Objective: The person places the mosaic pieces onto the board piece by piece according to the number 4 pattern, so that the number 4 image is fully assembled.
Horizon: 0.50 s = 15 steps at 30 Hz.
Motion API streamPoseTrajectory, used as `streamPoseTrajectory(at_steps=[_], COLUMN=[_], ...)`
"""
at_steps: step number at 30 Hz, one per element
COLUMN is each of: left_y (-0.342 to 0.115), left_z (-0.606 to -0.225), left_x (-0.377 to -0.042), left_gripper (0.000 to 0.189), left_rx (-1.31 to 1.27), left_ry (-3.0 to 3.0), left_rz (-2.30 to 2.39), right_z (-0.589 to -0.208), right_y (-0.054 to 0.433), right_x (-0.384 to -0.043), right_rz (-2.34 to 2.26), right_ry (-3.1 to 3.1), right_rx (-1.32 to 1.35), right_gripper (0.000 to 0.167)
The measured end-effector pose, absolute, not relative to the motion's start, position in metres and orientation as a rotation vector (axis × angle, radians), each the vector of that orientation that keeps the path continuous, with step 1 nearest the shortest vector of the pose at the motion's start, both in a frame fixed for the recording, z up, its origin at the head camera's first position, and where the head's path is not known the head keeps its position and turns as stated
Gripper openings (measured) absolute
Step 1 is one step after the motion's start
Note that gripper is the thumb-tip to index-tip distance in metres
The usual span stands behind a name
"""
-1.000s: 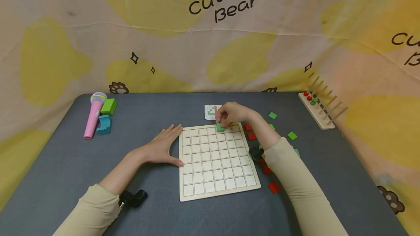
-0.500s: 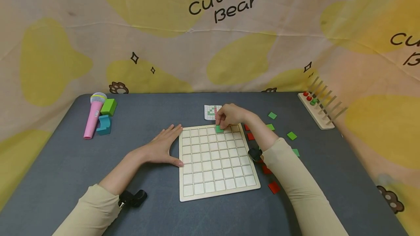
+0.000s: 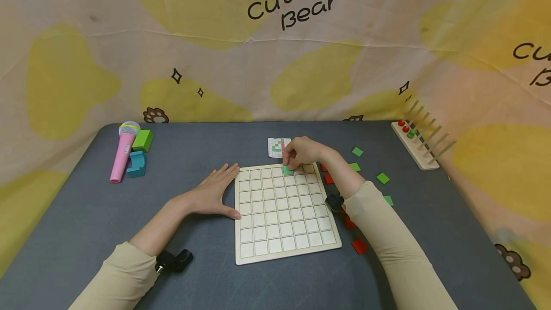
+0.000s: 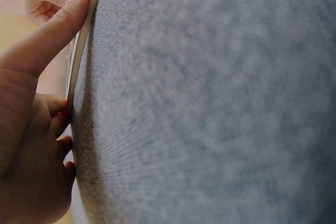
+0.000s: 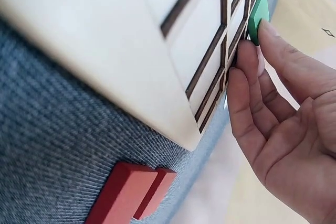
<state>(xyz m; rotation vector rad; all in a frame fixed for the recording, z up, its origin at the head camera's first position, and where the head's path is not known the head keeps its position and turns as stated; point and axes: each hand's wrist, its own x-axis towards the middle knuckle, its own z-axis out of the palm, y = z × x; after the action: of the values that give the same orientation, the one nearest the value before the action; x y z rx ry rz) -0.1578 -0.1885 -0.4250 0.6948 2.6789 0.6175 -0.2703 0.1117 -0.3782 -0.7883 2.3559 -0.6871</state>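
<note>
The right hand (image 3: 304, 149) pinched a square green tile (image 3: 287, 171) at the board's far row, the tile lying leftward and nearer the person from its knuckles; the left hand (image 3: 211, 193), spread and holding nothing, touched the left edge of the board (image 3: 284, 216), farther from the tile.

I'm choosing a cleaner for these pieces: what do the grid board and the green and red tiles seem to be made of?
Grid board: likely wood, pale and matte; its cell edges look dark brown, as if scorched.
Green tile: painted wood or plastic, perhaps; evenly coloured, smooth face.
Red tiles: likewise, matte; no grain shows, so that stays open.
</note>
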Motion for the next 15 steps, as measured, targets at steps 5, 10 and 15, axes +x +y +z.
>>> streamPoseTrajectory(at_steps=[5,10,15], left_y=[-0.1886,-0.1882,-0.1878], left_z=[-0.4244,-0.4235,-0.4232], left_x=[-0.1577,-0.1570,-0.1568], left_gripper=[0.128,0.128,0.128], left_rx=[0.700,0.698,0.694], left_ry=[2.685,2.688,2.685], left_rz=[0.619,0.614,0.614], right_z=[-0.3774,-0.3792,-0.3804], right_y=[0.1109,0.1105,0.1098], right_x=[-0.2705,-0.2711,-0.2706], right_rz=[-0.674,-0.653,-0.643], right_ry=[2.358,2.361,2.365], right_rx=[-0.799,-0.813,-0.828], right_gripper=[0.007,0.005,0.007])
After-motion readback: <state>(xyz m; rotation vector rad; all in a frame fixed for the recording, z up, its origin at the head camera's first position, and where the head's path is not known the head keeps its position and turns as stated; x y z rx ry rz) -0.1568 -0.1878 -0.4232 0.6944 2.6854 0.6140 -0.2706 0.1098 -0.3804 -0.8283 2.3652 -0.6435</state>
